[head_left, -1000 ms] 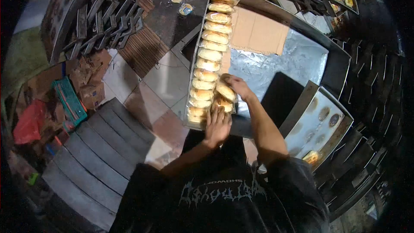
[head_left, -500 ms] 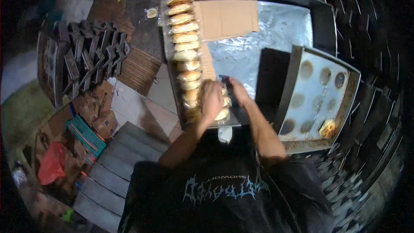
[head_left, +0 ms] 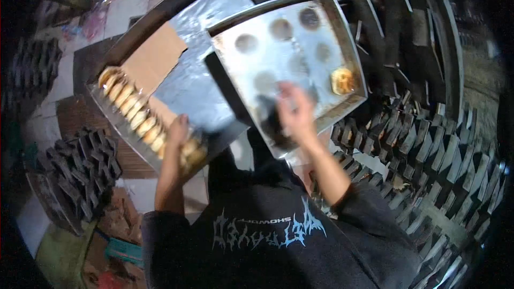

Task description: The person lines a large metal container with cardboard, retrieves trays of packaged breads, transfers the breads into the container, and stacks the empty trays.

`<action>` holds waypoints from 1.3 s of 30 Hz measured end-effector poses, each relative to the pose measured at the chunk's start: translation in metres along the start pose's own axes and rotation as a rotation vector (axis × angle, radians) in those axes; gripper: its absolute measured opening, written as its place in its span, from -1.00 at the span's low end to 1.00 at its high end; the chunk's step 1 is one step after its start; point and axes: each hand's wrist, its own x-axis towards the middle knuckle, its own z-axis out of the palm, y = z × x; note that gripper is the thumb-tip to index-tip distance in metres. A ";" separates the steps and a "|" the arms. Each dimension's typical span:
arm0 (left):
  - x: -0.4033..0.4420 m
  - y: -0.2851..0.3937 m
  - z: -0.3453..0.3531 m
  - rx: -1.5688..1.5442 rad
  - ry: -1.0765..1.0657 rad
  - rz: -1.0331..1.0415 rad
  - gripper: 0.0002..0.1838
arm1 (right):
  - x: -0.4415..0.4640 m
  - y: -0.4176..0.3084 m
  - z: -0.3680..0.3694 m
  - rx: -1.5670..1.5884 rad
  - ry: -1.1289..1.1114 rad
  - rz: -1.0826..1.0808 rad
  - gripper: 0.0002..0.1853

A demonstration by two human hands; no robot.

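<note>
A row of round golden buns (head_left: pixel 136 112) in clear plastic stands on edge along the side of the large metal tray (head_left: pixel 160 1). My left hand (head_left: pixel 178 130) is at the near end of that row, above the last buns; its fingers are blurred and partly hidden. Over the smaller tray (head_left: pixel 357 48) hovers my right hand (head_left: pixel 296 111), smeared by motion, with fingers apart and no object visible in them. One browned bun (head_left: pixel 342 81) lies at the right side of the smaller tray, apart from my right hand.
A piece of cardboard (head_left: pixel 155 56) lies in the large tray beside the buns. The smaller tray overlaps the large tray's right side. Stacked dark metal racks or trays (head_left: pixel 391 27) fill the right, with more dark metal pieces (head_left: pixel 80 168) at the left.
The view has turned toward the right. My hands have separated: the right left the bun row and moved over the smaller tray, while the left stays by the row's near end.
</note>
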 end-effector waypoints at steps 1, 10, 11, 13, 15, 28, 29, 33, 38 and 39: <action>-0.007 0.009 -0.011 0.101 -0.158 -0.044 -0.41 | 0.008 0.021 -0.040 0.037 0.103 0.169 -0.73; -0.150 0.052 0.000 -0.588 0.779 -0.127 -0.53 | 0.032 0.208 -0.110 -0.746 -0.209 0.290 -0.09; -0.169 0.054 0.008 -0.569 0.873 -0.273 -0.56 | 0.034 0.208 -0.100 -0.734 -0.209 0.197 -0.11; -0.201 0.062 0.005 -0.630 0.856 -0.267 -0.61 | 0.037 0.207 -0.087 -0.656 -0.217 0.014 -0.16; -0.216 0.048 0.001 -0.659 0.836 -0.286 -0.67 | 0.041 0.180 -0.075 -0.488 -0.156 -0.077 -0.26; -0.165 -0.013 -0.071 -0.932 0.668 -0.303 -0.69 | 0.065 -0.092 0.324 -0.384 -1.557 0.318 -0.17; -0.172 -0.016 -0.076 -0.968 0.653 -0.349 -0.71 | 0.057 -0.053 0.360 -0.342 -1.553 0.327 -0.05; -0.192 -0.048 -0.089 -1.034 0.647 -0.477 -0.73 | 0.047 -0.040 0.403 -0.570 -1.685 0.294 -0.12; -0.187 -0.069 -0.085 -1.039 0.719 -0.491 -0.74 | 0.052 -0.046 0.384 -0.215 -1.528 0.523 -0.25; -0.183 -0.068 -0.082 -1.037 0.703 -0.497 -0.74 | 0.050 -0.040 0.383 -0.272 -1.554 0.414 -0.28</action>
